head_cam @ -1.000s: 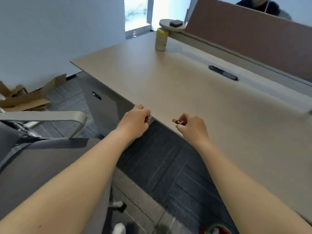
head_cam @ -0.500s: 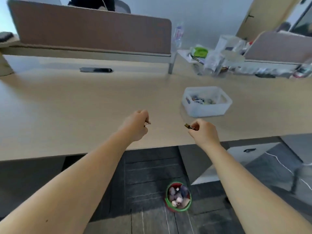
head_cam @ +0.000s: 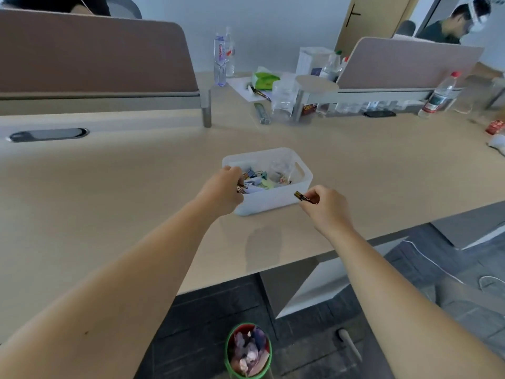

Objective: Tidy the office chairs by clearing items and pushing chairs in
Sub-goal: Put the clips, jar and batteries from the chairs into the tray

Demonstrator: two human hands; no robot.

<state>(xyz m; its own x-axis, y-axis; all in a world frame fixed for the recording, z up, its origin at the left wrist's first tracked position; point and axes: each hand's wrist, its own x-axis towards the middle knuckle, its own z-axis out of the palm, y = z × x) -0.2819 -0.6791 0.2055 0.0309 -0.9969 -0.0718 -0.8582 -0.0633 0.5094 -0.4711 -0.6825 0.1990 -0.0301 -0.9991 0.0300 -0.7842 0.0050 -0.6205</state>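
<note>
- The left hand (head_cam: 222, 190) reaches over the near-left corner of a white plastic bin (head_cam: 276, 199) on the counter (head_cam: 109, 203), fingers closed on a small metal clip (head_cam: 241, 189) at the bin's rim.
- The right hand (head_cam: 326, 205) hovers just beside the bin's right front wall, thumb and fingers pinched together on a small battery (head_cam: 302, 197), held nearly level and pointing left.
- Inside the bin lie binder clips (head_cam: 255, 175), coloured paper bits and a clear plastic bag.
- Below the counter edge, on the dark floor, stands a green-rimmed wastebasket (head_cam: 248, 351) filled with crumpled rubbish.
- Water bottles (head_cam: 222, 60) and a green tissue pack (head_cam: 263, 79) sit far back by the partitions.
</note>
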